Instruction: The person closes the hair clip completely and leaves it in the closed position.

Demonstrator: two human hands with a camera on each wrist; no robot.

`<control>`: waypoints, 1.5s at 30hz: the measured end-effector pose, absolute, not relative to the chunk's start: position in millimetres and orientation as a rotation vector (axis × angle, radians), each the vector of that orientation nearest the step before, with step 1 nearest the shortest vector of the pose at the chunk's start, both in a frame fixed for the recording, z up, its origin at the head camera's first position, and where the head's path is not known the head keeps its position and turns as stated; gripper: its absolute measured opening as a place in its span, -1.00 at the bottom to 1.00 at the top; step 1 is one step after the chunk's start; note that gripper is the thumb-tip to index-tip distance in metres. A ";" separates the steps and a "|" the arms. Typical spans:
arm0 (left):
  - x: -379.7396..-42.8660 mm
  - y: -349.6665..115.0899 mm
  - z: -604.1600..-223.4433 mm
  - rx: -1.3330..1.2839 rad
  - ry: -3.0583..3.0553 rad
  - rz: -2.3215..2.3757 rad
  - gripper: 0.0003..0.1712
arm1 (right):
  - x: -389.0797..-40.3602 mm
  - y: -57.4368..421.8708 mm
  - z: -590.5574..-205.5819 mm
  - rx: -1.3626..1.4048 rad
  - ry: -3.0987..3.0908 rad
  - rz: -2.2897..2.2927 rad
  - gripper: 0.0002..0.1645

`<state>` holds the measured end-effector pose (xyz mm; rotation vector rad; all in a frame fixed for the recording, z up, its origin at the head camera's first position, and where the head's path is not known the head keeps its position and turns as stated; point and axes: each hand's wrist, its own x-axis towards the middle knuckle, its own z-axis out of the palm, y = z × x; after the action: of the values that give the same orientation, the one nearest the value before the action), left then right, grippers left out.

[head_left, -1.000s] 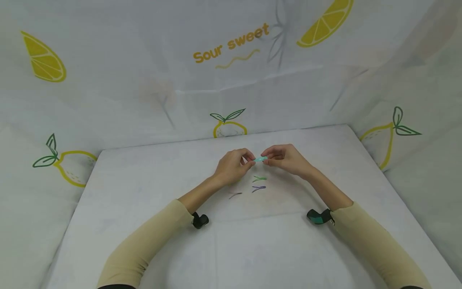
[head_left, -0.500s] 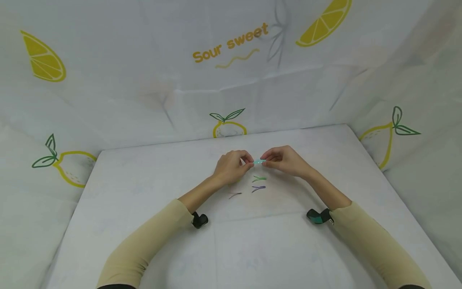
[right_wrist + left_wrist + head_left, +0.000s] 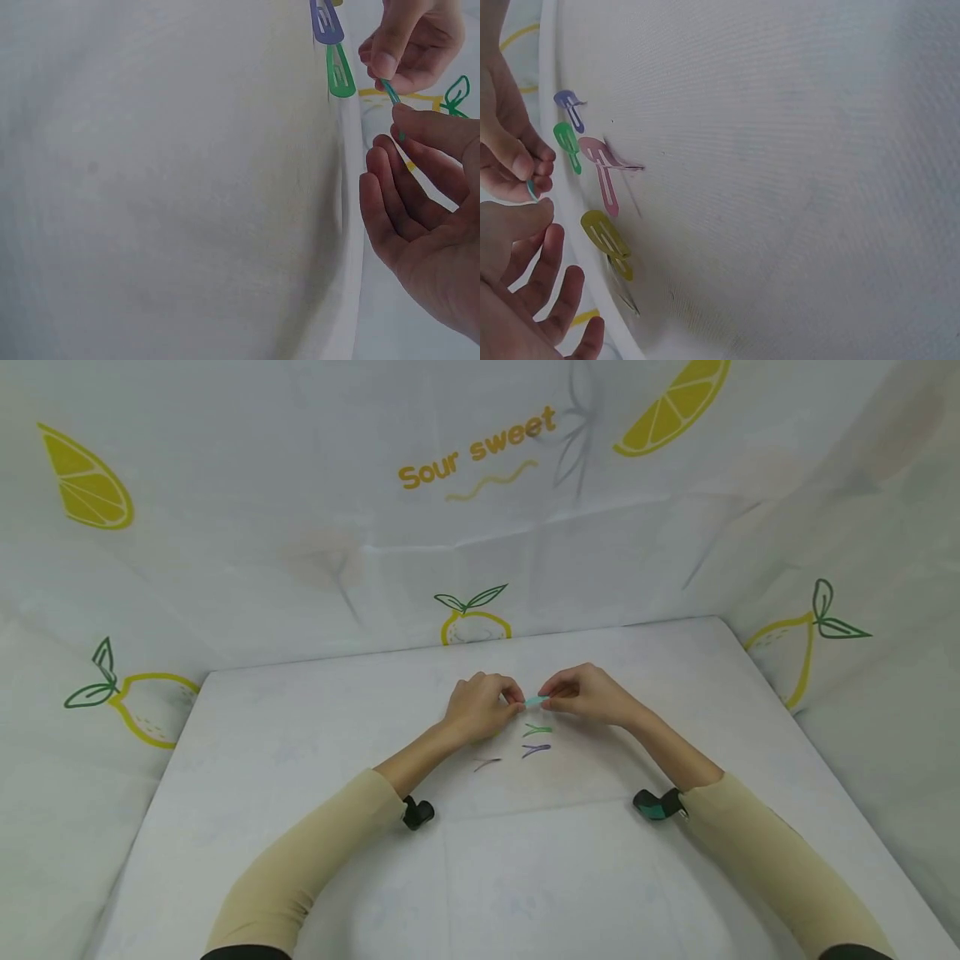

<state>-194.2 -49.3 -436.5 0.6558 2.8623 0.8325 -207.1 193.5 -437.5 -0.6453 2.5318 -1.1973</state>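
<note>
A teal snap hair clip (image 3: pixel 536 701) is held up between both hands at the far middle of the table. My left hand (image 3: pixel 483 706) pinches its left end between thumb and forefinger. At the other end, the thumb and fingertips of my right hand (image 3: pixel 588 693) pinch it. From the right wrist camera the clip (image 3: pixel 390 91) appears edge-on, a thin strip. Nearer to me on the table are a green hair clip (image 3: pixel 537 729), a purple one (image 3: pixel 536 749) and a pink one (image 3: pixel 487 763), their arms spread apart. A yellow hair clip (image 3: pixel 606 236) shows in the left wrist view.
White cloth covers the table (image 3: pixel 525 877). Behind it hangs a white curtain (image 3: pixel 300 527) printed with lemons, which continues along both sides. A dark wrist camera (image 3: pixel 418 814) sits at the left cuff, another camera (image 3: pixel 654 806) at the right.
Both hands have come slightly nearer to me with the teal hair clip between them, and its tilt has shifted a little. The clips on the table stay put.
</note>
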 end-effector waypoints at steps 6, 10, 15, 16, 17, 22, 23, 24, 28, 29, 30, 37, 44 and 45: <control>-195.1 -45.3 -438.2 0.650 2.878 0.771 -0.90 | -210.0 191.9 -440.5 -0.645 2.531 -1.172 -0.82; -194.1 -42.5 -439.4 0.652 2.888 0.712 -0.88 | -210.9 191.8 -441.3 -0.657 2.515 -1.154 -0.81; -194.3 -41.2 -440.2 0.649 2.889 0.678 -0.88 | -212.1 191.9 -440.3 -0.665 2.513 -1.119 -0.82; -194.7 -41.3 -440.2 0.648 2.887 0.677 -0.88 | -212.6 191.8 -440.3 -0.661 2.515 -1.110 -0.82; -195.1 -41.5 -440.3 0.650 2.886 0.675 -0.88 | -212.9 191.6 -440.2 -0.659 2.514 -1.104 -0.82; -197.3 -43.4 -440.5 0.665 2.875 0.687 -0.88 | -214.9 190.4 -441.4 -0.639 2.509 -1.082 -0.83; -197.7 -43.7 -441.0 0.668 2.873 0.686 -0.88 | -215.5 190.3 -441.7 -0.637 2.508 -1.077 -0.83; -198.1 -44.0 -441.3 0.671 2.870 0.685 -0.88 | -216.0 190.2 -441.9 -0.635 2.506 -1.074 -0.83; -199.1 -44.7 -443.0 0.671 2.859 0.672 -0.89 | -217.4 189.1 -441.6 -0.631 2.492 -1.060 -0.86; -199.2 -44.8 -443.3 0.671 2.857 0.670 -0.89 | -217.6 188.8 -441.4 -0.630 2.489 -1.059 -0.86; -199.2 -44.8 -443.3 0.670 2.855 0.670 -0.89 | -217.7 188.4 -441.3 -0.631 2.488 -1.056 -0.87; -198.9 -44.9 -444.3 0.670 2.852 0.689 -0.89 | -217.2 187.0 -441.6 -0.619 2.497 -1.043 -0.89; -198.2 -44.8 -446.8 0.668 2.858 0.676 -0.89 | -217.1 186.6 -441.7 -0.642 2.511 -1.027 -0.88; -198.0 -44.8 -446.9 0.667 2.858 0.674 -0.89 | -217.4 186.6 -441.7 -0.645 2.510 -1.026 -0.89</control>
<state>-198.0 -44.8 -446.9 0.6666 2.8584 0.6742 -217.4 186.6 -441.7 -0.6445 2.5102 -1.0261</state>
